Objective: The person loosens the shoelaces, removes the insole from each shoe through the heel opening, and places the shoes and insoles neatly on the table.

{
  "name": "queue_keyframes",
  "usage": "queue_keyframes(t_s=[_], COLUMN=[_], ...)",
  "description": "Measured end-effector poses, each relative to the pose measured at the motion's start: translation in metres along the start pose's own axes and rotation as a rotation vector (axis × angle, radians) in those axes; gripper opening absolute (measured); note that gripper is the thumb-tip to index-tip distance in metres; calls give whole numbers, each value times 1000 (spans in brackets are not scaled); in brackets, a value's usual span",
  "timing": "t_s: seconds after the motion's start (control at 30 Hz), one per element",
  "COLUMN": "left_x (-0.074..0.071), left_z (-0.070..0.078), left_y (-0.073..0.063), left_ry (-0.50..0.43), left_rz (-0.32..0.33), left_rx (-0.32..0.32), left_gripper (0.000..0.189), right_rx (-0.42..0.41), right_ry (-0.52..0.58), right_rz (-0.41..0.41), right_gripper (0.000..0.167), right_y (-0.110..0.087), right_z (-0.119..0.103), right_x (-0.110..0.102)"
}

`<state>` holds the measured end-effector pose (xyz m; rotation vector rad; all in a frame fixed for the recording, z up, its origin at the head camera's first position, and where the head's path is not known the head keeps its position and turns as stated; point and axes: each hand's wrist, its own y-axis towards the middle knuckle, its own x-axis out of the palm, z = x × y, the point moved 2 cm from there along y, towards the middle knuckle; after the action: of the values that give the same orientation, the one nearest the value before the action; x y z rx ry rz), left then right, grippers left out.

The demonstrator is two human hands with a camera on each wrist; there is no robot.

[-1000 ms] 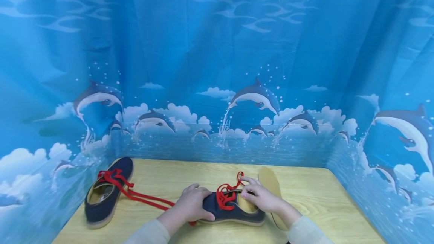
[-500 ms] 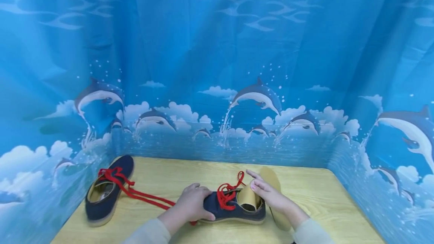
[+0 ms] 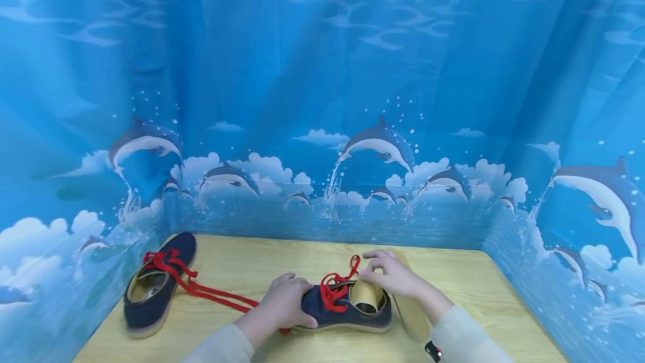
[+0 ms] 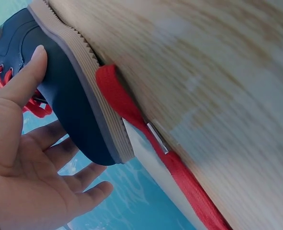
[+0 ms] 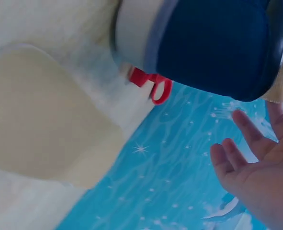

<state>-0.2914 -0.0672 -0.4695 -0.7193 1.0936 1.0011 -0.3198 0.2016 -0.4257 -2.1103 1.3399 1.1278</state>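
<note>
A navy shoe (image 3: 355, 317) with red laces (image 3: 332, 293) lies on the table, its toe pointing left. My left hand (image 3: 287, 302) grips the toe; in the left wrist view its thumb lies on the upper and its fingers are around the far side. A tan insole (image 3: 366, 294) bends up in an arch inside the shoe opening. My right hand (image 3: 395, 278) pinches the upper edge of that insole. In the right wrist view, a fingertip touches the insole (image 5: 281, 79) beside the heel. The insole's front part is hidden in the shoe.
A second navy shoe (image 3: 156, 310) with red laces stands at the left; a long red lace (image 3: 221, 296) runs from it across the wooden table (image 3: 242, 256). Another insole (image 3: 415, 318) lies right of the gripped shoe, partly under the right arm. A blue dolphin curtain (image 3: 322, 99) surrounds the table.
The insole, lying low in the shoe a second ago, now arches up out of the opening. My right hand has risen slightly with its edge. The left hand and both shoes keep their places.
</note>
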Motion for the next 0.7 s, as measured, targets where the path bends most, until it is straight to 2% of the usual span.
queue_keyframes(t_s=[0.13,0.2,0.43,0.7], left_x=[0,0,2,0], left_z=[0,0,1,2], left_y=[0,0,1,-1], left_ry=[-3,-5,11,13], left_rz=[-9,-13,-9,-7], left_rx=[-4,-7,-11,-12], left_gripper=[78,78,78,78], right_rx=[-14,-26,-43,-14], right_ry=[-82,-89,6,117], right_rz=[-54,-81,-137,-144], right_gripper=[30,30,25,28], right_y=[7,9,9,2], right_z=[-9,-12,-19,-23], right_x=[1,2,-3,-16])
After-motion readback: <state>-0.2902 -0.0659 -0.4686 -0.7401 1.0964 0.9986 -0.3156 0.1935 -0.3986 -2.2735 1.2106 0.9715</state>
